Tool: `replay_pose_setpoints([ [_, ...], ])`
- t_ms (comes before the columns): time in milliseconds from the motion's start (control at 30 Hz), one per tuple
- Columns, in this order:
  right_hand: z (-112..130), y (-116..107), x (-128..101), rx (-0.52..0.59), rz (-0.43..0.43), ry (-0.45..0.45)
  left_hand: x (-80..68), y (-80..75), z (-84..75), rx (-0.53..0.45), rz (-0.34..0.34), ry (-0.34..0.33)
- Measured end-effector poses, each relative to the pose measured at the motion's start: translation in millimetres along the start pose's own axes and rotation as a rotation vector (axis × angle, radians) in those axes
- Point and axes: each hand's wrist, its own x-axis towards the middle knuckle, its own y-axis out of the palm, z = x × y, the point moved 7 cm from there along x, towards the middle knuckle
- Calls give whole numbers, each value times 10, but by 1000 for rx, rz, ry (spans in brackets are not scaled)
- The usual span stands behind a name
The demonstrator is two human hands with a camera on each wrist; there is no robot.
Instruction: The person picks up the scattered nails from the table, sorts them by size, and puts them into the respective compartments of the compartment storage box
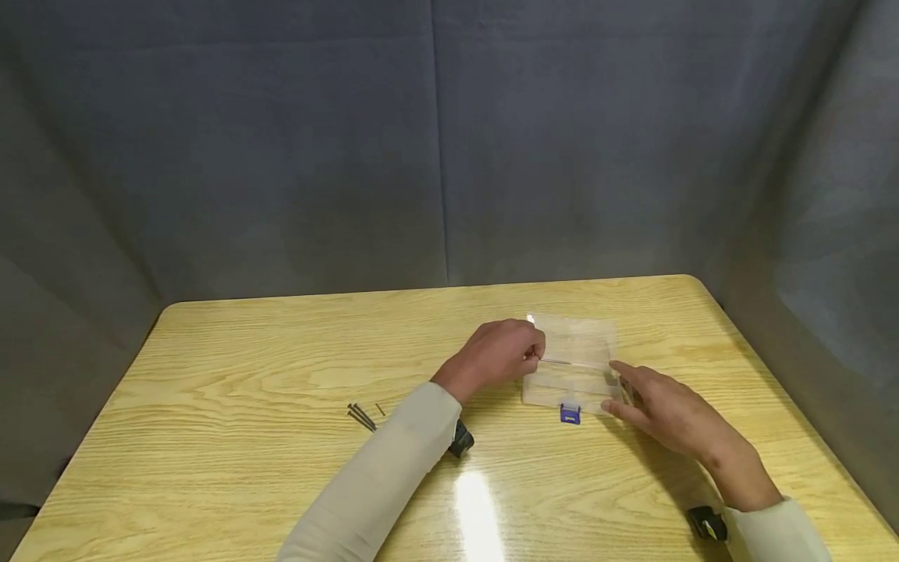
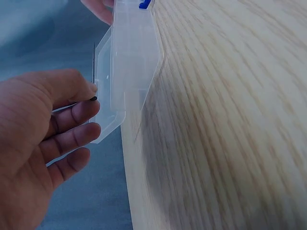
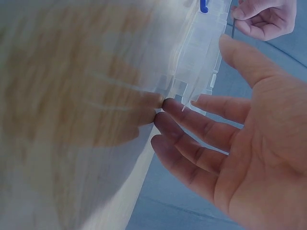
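Note:
A clear plastic case (image 1: 586, 382) with a blue latch (image 1: 570, 414) lies on the table, its lid (image 1: 583, 336) raised at the far side. Thumb and index finger of my left hand (image 1: 500, 351) pinch a long thin nail (image 1: 556, 361) by its dark head, with the shaft extending over the case. The other left fingers are loosely bent. My right hand (image 1: 667, 410) is at the case's right side, fingers spread and fairly straight; in the right wrist view its fingertips (image 3: 165, 122) are down by the tabletop at the case's end.
Several dark nails (image 1: 361, 416) lie on the wooden table (image 1: 246, 375) left of my left forearm, partly behind the sleeve, and a short thin piece (image 1: 380, 409) lies beside them. Grey curtains (image 1: 295, 156) surround the table. A black device (image 1: 705, 523) sits at my right wrist.

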Motion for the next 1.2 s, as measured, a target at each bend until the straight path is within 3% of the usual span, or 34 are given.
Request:
replay_pose_setpoints([
  [267, 11, 9, 14, -17, 4, -1, -16, 5, 3, -16, 12, -29],
  [500, -8, 3, 6, -7, 21, 8, -122, -62, 56, -30, -10, -53],
  [1200, -58, -39, 38, -4, 41, -2, -663, -318, 361, -22, -21, -107],
])
